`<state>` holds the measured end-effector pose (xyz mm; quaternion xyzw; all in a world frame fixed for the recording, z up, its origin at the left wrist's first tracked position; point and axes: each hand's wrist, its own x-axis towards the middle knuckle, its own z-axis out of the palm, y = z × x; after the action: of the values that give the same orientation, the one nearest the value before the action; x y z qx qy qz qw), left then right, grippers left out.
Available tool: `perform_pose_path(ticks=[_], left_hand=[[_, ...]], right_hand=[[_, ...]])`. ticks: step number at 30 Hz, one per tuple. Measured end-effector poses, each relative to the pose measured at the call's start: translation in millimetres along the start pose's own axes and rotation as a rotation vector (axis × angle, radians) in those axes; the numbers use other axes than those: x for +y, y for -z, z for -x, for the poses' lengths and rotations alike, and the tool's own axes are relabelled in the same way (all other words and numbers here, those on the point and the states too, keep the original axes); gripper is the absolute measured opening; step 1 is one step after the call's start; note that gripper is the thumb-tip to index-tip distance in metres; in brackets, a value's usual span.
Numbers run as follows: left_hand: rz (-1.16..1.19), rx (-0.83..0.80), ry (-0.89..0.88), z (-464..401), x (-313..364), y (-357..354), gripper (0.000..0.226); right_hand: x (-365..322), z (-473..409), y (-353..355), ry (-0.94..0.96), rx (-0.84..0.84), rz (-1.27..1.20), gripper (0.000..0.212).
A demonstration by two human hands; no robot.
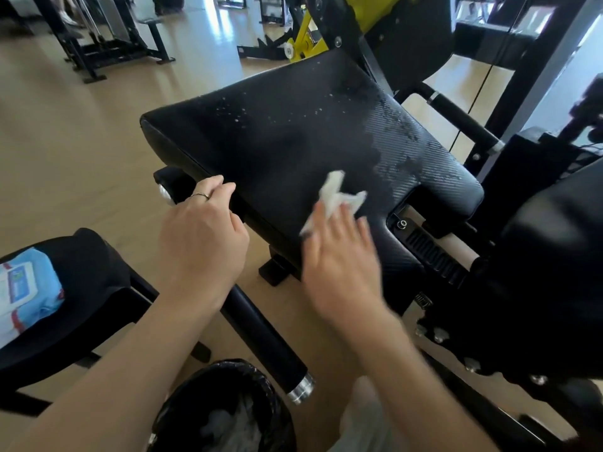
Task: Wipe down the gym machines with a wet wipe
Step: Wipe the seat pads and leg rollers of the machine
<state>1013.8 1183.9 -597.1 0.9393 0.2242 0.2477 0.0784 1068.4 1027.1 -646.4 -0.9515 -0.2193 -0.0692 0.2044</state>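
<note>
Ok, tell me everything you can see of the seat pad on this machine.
The seat pad is a broad black cushion with a woven-looking textured cover, tilted up at its far end. Its right part looks streaked with wet, with small droplets further up. The left hand rests on its near edge; the right hand presses a white wipe onto it.
</note>
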Motion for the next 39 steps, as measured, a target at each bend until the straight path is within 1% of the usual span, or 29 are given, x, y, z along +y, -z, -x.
perform_pose_path(ticks=[2,3,4,5,7,8,9,12,14,15,17,19,22,24,27,29,31,33,35,37,38,39], left_hand=[[-0.021,-0.007,-0.017,0.8,-0.6,-1.2,0.044],[-0.029,-0.010,-0.021,1.3,-0.8,-1.8,0.045],[-0.035,-0.013,-0.029,1.8,-0.9,-2.0,0.045],[-0.044,-0.016,-0.043,2.1,-1.0,-2.1,0.045],[-0.075,-0.021,-0.080,2.9,-1.8,-2.2,0.045],[-0.090,-0.022,-0.096,2.7,-2.4,-2.4,0.045],[-0.100,-0.022,-0.111,2.6,-3.0,-2.4,0.045],[-0.114,-0.008,-0.155,2.3,-2.8,-1.6,0.046],[-0.123,-0.011,-0.206,-0.1,-3.5,-1.9,0.046],[-0.134,-0.025,-0.241,-1.6,-3.8,-2.7,0.046],[-0.165,-0.070,-0.303,-4.6,-3.8,-3.8,0.047],[-0.188,-0.118,-0.338,-8.8,-2.2,-3.8,0.047],[-0.200,-0.181,-0.351,-20.6,4.2,1.4,0.047],[-0.230,-0.225,-0.362,-32.2,9.7,8.7,0.048],[-0.308,-0.348,-0.407,-48.2,12.6,14.9,0.054],[-0.344,-0.432,-0.453,-53.6,11.5,18.8,0.056],[-0.368,-0.485,-0.504,-56.5,6.7,24.5,0.053],[-0.328,-0.558,-0.523,-60.7,-0.8,32.5,0.056],[-0.283,-0.657,-0.512,-67.8,-7.4,42.5,0.061],[-0.279,-0.703,-0.529,-81.1,-8.5,50.8,0.059],[-0.282,-0.716,-0.540,-88.4,-6.1,52.9,0.056],[-0.287,-0.729,-0.547,-96.6,-2.0,54.2,0.053]], right_hand=[[-11.1,40.1,-1.4,0.152,-0.047,-0.049,0.062],[-4.1,39.6,-0.4,0.174,-0.061,-0.042,0.059],[8.0,28.8,0.2,0.144,-0.054,-0.024,0.058],[23.1,11.0,-0.3,0.071,-0.037,0.002,0.058],[46.0,-18.3,5.3,-0.149,-0.037,-0.011,0.058],[48.8,-18.9,5.3,-0.214,-0.044,-0.028,0.059],[45.7,-8.2,2.1,-0.224,-0.029,-0.038,0.059],[23.6,68.8,-10.6,-0.101,0.070,-0.013,0.060],[21.4,104.5,-13.6,-0.027,0.074,0.001,0.058],[25.4,106.8,-13.9,-0.021,0.046,0.018,0.059],[33.3,83.4,-7.7,-0.064,0.007,0.034,0.063],[41.8,36.6,-1.4,-0.159,-0.022,0.010,0.066],[43.7,-24.7,8.5,-0.325,-0.082,-0.039,0.064],[30.8,-17.1,6.9,-0.308,-0.102,0.020,0.067],[-5.2,47.4,0.2,-0.173,-0.087,0.044,0.070],[-15.9,69.8,0.4,-0.154,-0.127,0.039,0.067],[-8.7,47.6,8.8,-0.190,-0.172,0.052,0.065],[6.3,-3.6,16.4,-0.243,-0.193,0.008,0.064],[16.0,-60.8,22.2,-0.376,-0.213,-0.081,0.061],[1.1,-92.6,22.5,-0.463,-0.210,-0.115,0.062],[-15.8,-92.5,20.8,-0.437,-0.221,-0.112,0.062],[-35.5,-84.2,18.5,-0.363,-0.240,-0.115,0.062]])
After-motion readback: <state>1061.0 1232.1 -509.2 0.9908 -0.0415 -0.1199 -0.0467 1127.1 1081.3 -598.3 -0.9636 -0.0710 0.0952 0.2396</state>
